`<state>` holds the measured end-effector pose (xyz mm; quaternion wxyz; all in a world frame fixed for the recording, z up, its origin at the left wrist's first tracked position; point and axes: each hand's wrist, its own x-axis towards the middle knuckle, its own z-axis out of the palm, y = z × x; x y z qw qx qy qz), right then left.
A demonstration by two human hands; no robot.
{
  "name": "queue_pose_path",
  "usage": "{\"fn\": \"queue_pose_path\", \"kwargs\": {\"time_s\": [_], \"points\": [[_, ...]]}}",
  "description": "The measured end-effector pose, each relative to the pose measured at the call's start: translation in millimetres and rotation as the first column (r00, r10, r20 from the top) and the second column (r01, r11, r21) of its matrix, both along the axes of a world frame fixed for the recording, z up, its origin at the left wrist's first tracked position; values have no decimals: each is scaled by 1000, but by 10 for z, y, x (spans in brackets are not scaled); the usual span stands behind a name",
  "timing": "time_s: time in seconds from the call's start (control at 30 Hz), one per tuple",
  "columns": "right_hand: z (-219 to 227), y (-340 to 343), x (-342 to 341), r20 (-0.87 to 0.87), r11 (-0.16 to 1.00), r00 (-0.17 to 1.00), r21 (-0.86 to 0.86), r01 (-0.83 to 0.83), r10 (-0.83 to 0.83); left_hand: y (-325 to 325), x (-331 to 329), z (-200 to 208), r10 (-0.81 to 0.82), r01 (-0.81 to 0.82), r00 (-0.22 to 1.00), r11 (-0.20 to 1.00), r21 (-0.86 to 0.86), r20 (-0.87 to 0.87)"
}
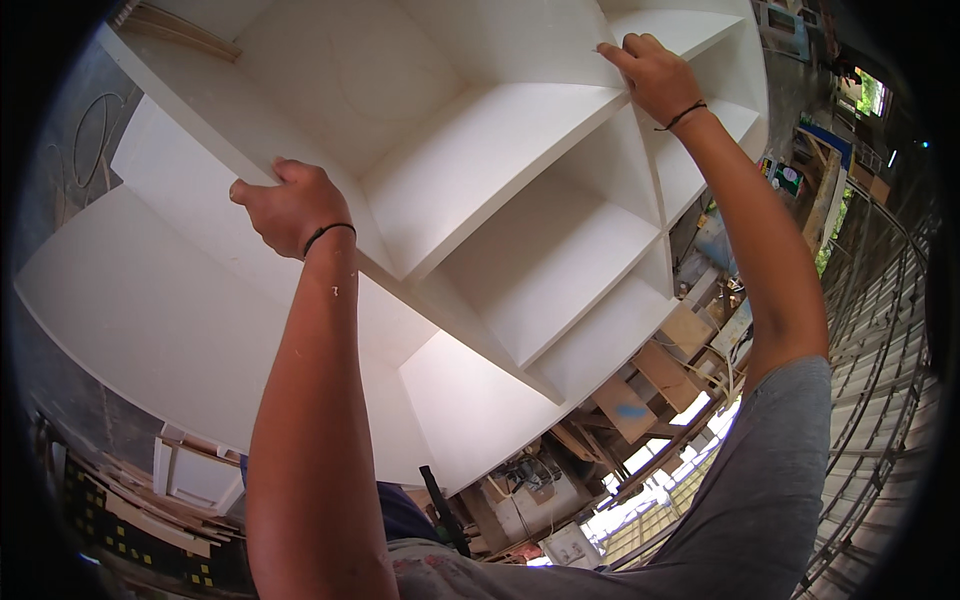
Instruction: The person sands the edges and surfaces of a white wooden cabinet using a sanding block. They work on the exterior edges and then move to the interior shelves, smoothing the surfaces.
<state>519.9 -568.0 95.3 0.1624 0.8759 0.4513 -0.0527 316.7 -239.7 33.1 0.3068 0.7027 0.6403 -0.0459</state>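
A large white shelf unit with several open compartments fills the upper middle of the head view, tilted. My left hand grips the front edge of its left side panel, fingers wrapped over the edge. My right hand is raised high and holds the edge of an inner shelf board near the top right. Both wrists wear thin black bands. A wide white panel lies below and left of the unit.
Wood offcuts and boards are piled at the lower middle right. A corrugated metal sheet runs along the right. A white frame and stacked strips sit at the lower left. A black tool handle sticks up near my torso.
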Motion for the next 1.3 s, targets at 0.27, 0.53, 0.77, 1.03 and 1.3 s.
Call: {"fn": "queue_pose_path", "kwargs": {"time_s": [0.27, 0.53, 0.77, 1.03, 1.3], "points": [[39, -272, -368, -134, 971, 962, -62, 231, -237, -3, -3, 7, -13, 13, 1000, 1000, 17, -5], [-61, -207, -390, -14, 930, 937, -126, 344, -348, 2, -8, 42, 5, -4, 999, 999, -38, 47], [-206, -8, -663, -32, 871, 874, -103, 480, -485, -1, -17, 113, -8, 10, 1000, 994, -111, 20], [-296, 738, -1521, -108, 884, 877, -70, 463, -468, 64, -64, 55, -58, 66, 998, 972, -224, 40], [-156, 2005, -2760, -265, 779, 744, -49, 625, -613, 231, -161, 127, -74, 121, 988, 914, -387, 135]]}}
